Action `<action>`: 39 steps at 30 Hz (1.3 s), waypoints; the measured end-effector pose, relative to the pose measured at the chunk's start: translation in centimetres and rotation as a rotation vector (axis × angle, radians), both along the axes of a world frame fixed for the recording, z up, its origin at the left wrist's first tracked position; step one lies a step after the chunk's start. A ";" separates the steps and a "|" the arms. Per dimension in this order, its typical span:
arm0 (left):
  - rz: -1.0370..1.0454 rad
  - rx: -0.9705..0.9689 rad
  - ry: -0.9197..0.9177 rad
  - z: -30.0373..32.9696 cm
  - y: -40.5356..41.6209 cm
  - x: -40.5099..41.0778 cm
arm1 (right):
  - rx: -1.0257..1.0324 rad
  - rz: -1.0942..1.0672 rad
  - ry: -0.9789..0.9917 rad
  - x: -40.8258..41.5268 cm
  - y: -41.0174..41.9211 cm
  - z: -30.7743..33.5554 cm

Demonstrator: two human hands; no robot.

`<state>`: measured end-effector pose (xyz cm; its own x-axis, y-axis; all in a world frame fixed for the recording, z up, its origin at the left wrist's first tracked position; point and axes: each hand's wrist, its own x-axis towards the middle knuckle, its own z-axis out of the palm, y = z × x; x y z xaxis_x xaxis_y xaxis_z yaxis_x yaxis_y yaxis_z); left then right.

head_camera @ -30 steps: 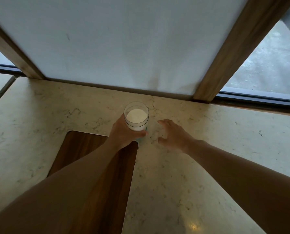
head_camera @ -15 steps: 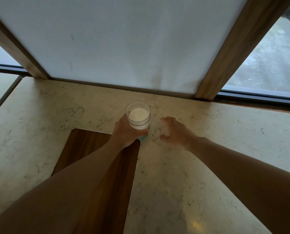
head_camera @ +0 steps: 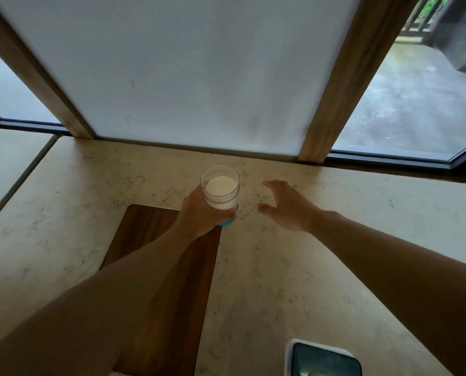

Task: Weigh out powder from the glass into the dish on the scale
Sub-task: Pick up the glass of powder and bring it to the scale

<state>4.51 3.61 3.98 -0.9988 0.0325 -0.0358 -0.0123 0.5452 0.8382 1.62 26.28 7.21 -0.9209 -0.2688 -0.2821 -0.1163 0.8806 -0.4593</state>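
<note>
Clear glass point(head_camera: 220, 189), perhaps half-full

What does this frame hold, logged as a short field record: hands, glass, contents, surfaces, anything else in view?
left hand: wrapped around the glass, holding it upright
right hand: open, fingers spread, beside the glass, not touching it
glass: clear, blue base, over the far counter
powder: white, fills the lower part of the glass
counter: pale marbled stone
wooden board: dark, under the left forearm
device: white-edged, dark glossy top, bottom edge; possibly the scale, cannot tell
dish: not in view
</note>
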 end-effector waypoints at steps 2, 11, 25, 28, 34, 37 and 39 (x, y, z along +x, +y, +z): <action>0.000 0.001 -0.006 1.0 0.3 1.6 | -0.036 -0.007 0.003 1.2 0.5 0.8; -0.054 -0.071 -0.046 3.8 1.8 9.2 | -0.083 -0.018 0.021 7.4 2.8 2.3; -0.071 -0.033 -0.064 3.3 4.9 20.7 | -0.150 -0.074 -0.028 18.6 6.8 0.5; -0.098 -0.060 -0.078 2.9 5.5 22.9 | -0.182 -0.094 -0.039 21.1 7.7 0.1; -0.088 -0.088 -0.123 2.4 6.4 26.6 | -0.187 -0.121 -0.032 24.8 9.8 -0.3; -0.071 -0.079 -0.145 2.1 6.9 28.2 | -0.185 -0.135 -0.034 26.5 10.8 -0.4; -0.064 -0.090 -0.148 2.0 7.1 29.2 | -0.177 -0.145 -0.033 27.7 11.5 -0.5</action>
